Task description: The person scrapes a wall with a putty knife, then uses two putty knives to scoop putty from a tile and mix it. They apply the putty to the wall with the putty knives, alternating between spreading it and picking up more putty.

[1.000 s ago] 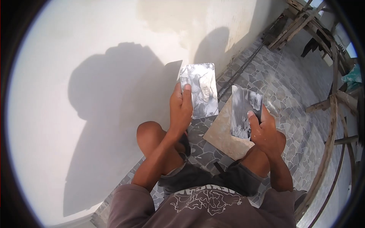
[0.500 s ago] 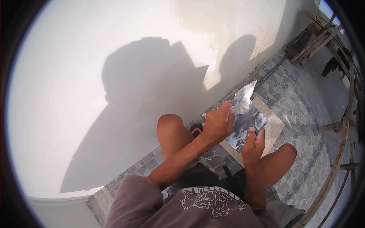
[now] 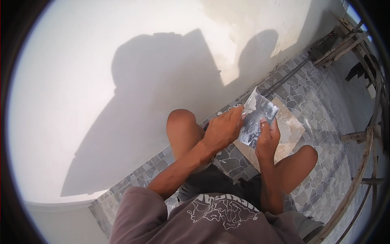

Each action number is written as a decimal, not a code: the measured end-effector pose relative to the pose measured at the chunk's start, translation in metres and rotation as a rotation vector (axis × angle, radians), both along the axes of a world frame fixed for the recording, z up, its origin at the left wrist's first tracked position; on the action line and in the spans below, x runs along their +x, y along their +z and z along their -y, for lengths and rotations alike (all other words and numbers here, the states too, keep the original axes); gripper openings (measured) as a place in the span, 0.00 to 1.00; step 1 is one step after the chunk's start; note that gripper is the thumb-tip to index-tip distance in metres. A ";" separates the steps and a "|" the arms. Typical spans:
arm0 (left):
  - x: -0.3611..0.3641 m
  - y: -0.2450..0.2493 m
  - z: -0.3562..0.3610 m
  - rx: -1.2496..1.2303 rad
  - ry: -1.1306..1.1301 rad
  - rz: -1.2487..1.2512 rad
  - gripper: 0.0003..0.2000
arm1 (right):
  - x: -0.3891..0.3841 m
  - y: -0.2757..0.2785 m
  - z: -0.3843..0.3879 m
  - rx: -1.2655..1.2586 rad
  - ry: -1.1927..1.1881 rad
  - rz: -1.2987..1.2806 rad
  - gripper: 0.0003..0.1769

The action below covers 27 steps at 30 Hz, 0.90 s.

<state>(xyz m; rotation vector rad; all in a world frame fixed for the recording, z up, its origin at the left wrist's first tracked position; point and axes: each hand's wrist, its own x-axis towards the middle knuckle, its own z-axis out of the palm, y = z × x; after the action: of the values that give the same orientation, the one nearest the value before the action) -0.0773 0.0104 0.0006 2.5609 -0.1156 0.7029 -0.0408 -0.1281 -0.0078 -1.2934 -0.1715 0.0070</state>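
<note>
My left hand [image 3: 223, 128] is closed around a scraper [image 3: 251, 101], whose thin blade carries whitish putty-like paste and is seen tilted. In my right hand [image 3: 268, 140] is a flat grey metal plate [image 3: 263, 110] smeared with the same paste, the thumb lying on its upper face. The scraper's blade is at the left edge of the plate; whether they touch is hard to tell. Fingers of my left hand cover the scraper's grip. Beneath both hands a beige square board or tile [image 3: 293, 122] lies on the floor.
A white wall [image 3: 81, 61] with patchy areas and shadows rises on the left and ahead. Grey stone-patterned tiles [image 3: 325, 118] cover the floor. Wooden poles and planks [image 3: 339, 49] stand at the right, with a curved pole [image 3: 361, 175] nearer. My bent knees flank the work.
The scraper has turned more edge-on and come down to the left with my left hand. My right hand has lifted the plate slightly up and left, uncovering more of the beige board.
</note>
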 end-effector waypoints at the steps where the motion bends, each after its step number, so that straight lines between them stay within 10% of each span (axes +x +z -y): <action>1: -0.004 0.001 0.001 -0.002 0.010 -0.030 0.13 | 0.001 -0.005 0.001 -0.023 -0.008 0.011 0.12; 18: -0.069 -0.014 -0.018 0.051 0.139 -0.119 0.10 | -0.018 -0.045 -0.023 0.230 0.175 -0.186 0.13; 27: -0.091 -0.038 -0.043 0.103 0.202 -0.207 0.26 | -0.017 -0.067 -0.050 0.229 0.219 -0.348 0.12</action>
<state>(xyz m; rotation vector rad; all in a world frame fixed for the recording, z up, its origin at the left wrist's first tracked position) -0.1688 0.0536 -0.0369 2.7534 0.1819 0.5097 -0.0581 -0.0782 -0.0745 -1.0219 -0.0137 0.3870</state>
